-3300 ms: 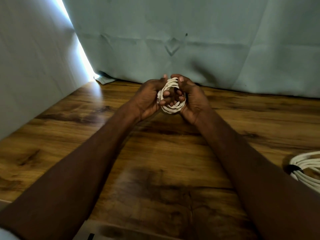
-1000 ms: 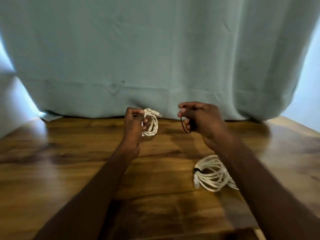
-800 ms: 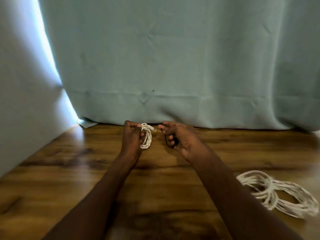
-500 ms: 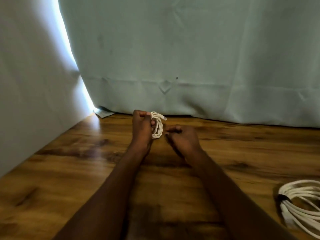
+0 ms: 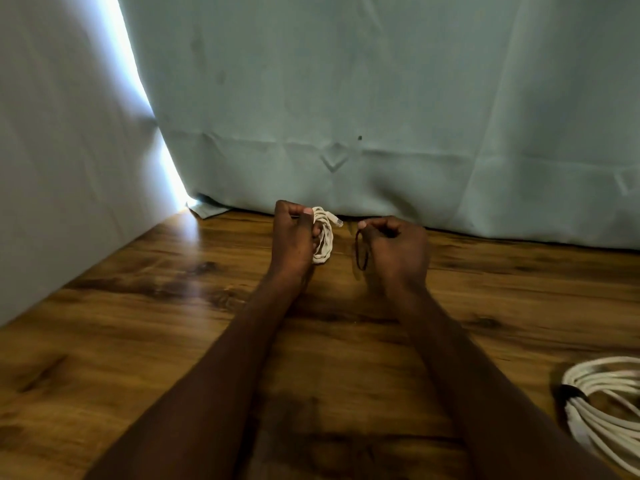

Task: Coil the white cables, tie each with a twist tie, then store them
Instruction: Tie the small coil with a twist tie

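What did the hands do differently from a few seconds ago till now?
Earlier both hands cupped the small white coil together. The right hand let go, moved off to the right, and now pinches a dark tie beside the coil. The left hand kept hold of the coil, keeping it upright above the wooden table. The bigger coil, already bound with a dark tie, still lies on the table at right.

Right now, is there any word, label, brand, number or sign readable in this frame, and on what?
None: no text can be read on the small cable coil, its plug, the dark tie, the tied coil, the curtain or the table.
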Action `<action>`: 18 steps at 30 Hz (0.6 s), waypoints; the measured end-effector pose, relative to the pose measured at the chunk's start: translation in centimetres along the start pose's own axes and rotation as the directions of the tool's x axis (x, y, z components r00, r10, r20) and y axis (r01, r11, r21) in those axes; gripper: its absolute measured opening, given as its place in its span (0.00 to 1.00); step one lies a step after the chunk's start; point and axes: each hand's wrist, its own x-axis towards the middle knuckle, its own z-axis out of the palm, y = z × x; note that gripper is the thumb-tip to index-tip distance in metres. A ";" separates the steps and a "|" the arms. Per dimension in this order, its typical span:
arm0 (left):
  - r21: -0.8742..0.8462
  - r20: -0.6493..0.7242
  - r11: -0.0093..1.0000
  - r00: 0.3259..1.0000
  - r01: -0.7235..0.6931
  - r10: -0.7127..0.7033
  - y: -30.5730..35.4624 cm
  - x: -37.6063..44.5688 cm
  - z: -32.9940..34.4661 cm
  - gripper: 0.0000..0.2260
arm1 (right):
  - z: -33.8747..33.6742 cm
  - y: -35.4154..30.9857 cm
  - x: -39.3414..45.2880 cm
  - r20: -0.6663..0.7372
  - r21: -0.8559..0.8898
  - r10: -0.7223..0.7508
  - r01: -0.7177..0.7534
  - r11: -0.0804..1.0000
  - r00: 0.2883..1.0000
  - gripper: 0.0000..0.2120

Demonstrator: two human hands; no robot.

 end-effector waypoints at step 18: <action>0.055 -0.151 0.998 0.988 -0.033 0.041 -0.3 2.0 -1.9 0.02 | -1.0 -0.3 -0.1 0.449 0.278 0.289 -0.439 0.854 0.846 0.07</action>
